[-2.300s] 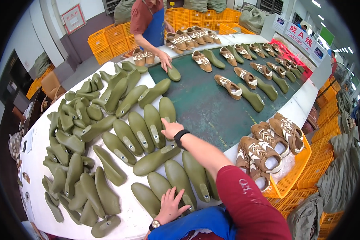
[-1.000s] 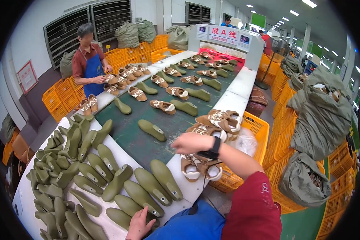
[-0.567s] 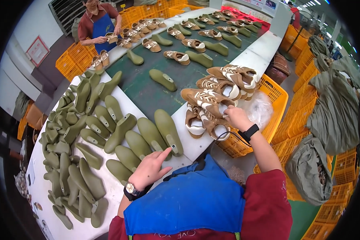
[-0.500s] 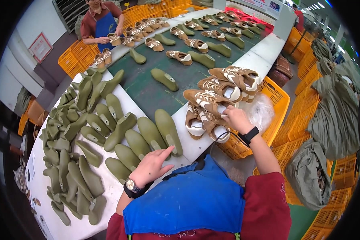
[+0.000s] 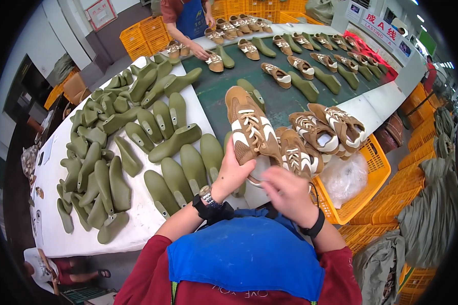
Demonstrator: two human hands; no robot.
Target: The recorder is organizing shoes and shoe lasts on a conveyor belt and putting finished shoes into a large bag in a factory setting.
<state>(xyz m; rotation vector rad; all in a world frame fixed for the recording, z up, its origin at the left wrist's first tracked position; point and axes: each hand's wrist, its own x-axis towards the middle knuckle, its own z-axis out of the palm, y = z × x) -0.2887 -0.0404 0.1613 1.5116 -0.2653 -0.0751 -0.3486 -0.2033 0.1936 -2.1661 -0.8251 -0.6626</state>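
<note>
A brown sneaker (image 5: 248, 119) with white laces and stripes is raised in front of me, toe pointing away. My left hand (image 5: 231, 175) grips its left side near the heel, thumb on top. At the heel opening is my right hand (image 5: 289, 197), its fingers smeared by motion; whether they pinch anything cannot be made out. More brown sneakers (image 5: 320, 133) lie heaped just to the right, partly behind the raised one. Left of my left hand, several olive-green shoe lasts (image 5: 191, 165) lie in a row on the white table (image 5: 142, 236).
Many loose lasts (image 5: 89, 168) are piled at left. A green conveyor belt (image 5: 208, 109) carries sneakers and lasts in rows. Across it a co-worker's hand (image 5: 201, 52) touches a shoe. At right stands a yellow crate (image 5: 376, 170) with clear plastic (image 5: 345, 179).
A sneaker from the heap is now up in my left hand, which has left the lasts. My right hand has moved left to its heel. The view has shifted; the co-worker reaches over the belt.
</note>
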